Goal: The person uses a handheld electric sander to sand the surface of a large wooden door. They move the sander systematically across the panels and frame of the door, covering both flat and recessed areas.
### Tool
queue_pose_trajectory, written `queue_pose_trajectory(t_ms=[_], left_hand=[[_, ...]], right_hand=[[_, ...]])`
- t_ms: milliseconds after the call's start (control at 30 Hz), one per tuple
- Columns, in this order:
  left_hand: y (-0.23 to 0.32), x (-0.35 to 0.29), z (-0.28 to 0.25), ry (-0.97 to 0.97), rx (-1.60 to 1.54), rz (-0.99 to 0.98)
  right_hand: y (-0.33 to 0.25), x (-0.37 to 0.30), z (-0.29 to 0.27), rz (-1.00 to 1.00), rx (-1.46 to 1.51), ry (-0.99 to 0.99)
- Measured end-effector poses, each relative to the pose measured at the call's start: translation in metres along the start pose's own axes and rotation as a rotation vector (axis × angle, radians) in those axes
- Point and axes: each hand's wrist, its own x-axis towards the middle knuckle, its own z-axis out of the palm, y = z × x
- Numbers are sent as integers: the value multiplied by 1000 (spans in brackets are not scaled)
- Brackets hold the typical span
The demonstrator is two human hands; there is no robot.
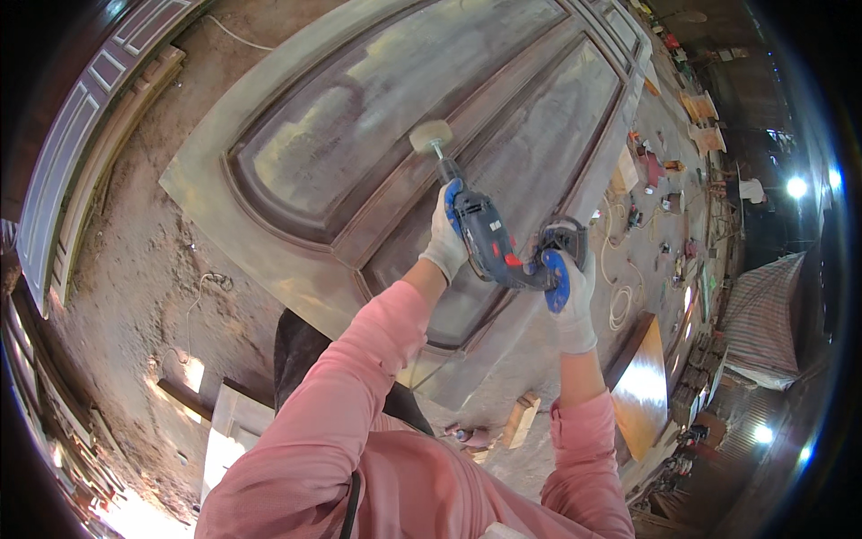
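Drill [489, 241] with buffing pad [430, 136] on door panel [377, 135], both gloved hands wrapped tight: left hand [446, 235] forward, right hand [567, 292] at grip.

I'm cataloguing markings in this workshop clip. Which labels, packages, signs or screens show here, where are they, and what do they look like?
Label: small pale patch on the side of the dark blue power drill, between the left hand and right hand; too small to make out.
No packages, signs or screens discernible.
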Motion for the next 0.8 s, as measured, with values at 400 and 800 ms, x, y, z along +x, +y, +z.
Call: queue_pose_trajectory(t_ms=[400, 800], left_hand=[[-5, -12, 6, 62, 19, 20], [1, -86, -65, 208, -91, 44]], right_hand=[[-28, -18, 21, -33, -201, -89], [-14, -82, 30, 75, -215, -437]])
